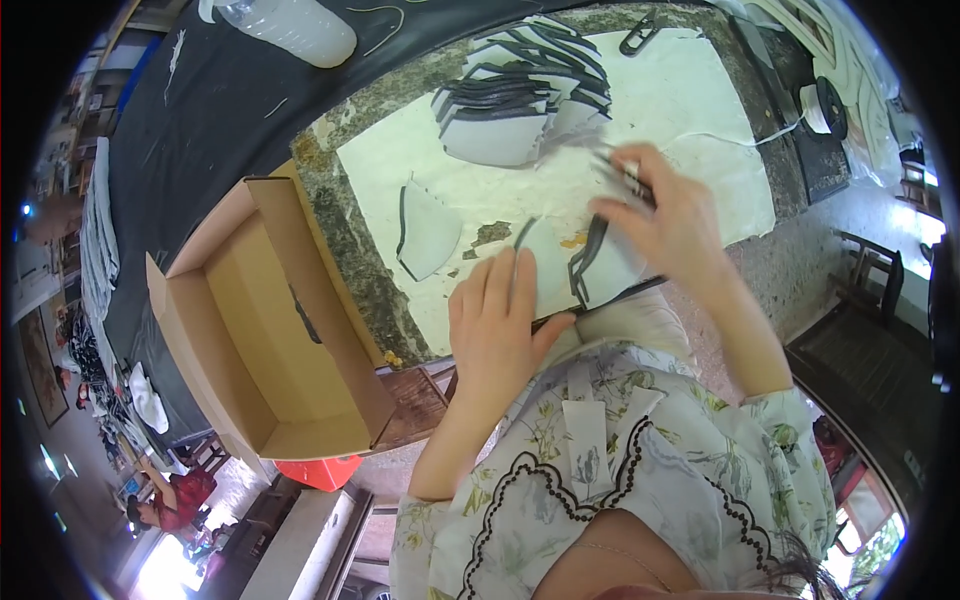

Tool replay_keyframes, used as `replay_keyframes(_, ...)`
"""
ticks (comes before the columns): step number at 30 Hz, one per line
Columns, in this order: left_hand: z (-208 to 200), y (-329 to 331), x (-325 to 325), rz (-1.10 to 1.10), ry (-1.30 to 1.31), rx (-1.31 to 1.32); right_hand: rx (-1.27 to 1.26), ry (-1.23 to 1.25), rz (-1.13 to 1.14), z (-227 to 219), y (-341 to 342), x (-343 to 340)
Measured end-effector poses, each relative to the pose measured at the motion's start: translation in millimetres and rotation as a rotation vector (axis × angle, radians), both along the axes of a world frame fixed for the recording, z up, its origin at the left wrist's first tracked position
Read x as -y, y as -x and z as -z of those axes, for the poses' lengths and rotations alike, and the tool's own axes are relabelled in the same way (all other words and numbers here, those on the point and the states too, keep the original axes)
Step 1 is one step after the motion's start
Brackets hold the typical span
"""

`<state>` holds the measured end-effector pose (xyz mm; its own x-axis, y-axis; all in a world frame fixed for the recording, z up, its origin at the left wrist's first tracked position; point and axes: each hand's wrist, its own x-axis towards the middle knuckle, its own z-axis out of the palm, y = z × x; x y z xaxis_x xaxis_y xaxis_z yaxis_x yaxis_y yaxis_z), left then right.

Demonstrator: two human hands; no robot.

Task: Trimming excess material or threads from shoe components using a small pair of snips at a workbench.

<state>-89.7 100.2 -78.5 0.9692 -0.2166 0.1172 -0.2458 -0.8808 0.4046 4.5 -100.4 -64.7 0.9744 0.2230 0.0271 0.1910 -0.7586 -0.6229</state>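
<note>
At centre, the flat left hand (497, 308) is touching a panel (548, 262). Farther upper-right, the curled right hand (665, 208) is gripping a tool (636, 183).

My left hand (495, 312) and right hand (672, 215), two; dark tool (638, 185), one; cardboard box (255, 310), one, left; bottle (298, 30), one, upper left; white spool (814, 110), one, upper right; solitary dark-edged piece (430, 232), one, left of centre; heap of like pieces (495, 135), one, upper centre, overlapped beyond count
</note>
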Motion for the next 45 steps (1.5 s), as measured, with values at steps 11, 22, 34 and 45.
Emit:
replay_keyframes(11,-2.5,-15.9,-59.3,-0.181,-0.286,0.497,0.194,0.205,-0.288,33.6,-44.8,34.5)
replay_keyframes(22,14.2,-15.8,14.3,0.519,0.024,0.162,0.192,-0.080,-0.852,-61.7,-56.1,-10.6)
replay_keyframes(34,13.6,2.3,29.5,-0.142,0.703,0.180,-0.783,-0.307,-0.438,-7.6,-32.8,20.9)
replay_keyframes(45,-7.9,-30.4,39.8,-0.334,1.292,-0.613,-1.046,-0.756,-0.294,-15.8,-19.9,13.8)
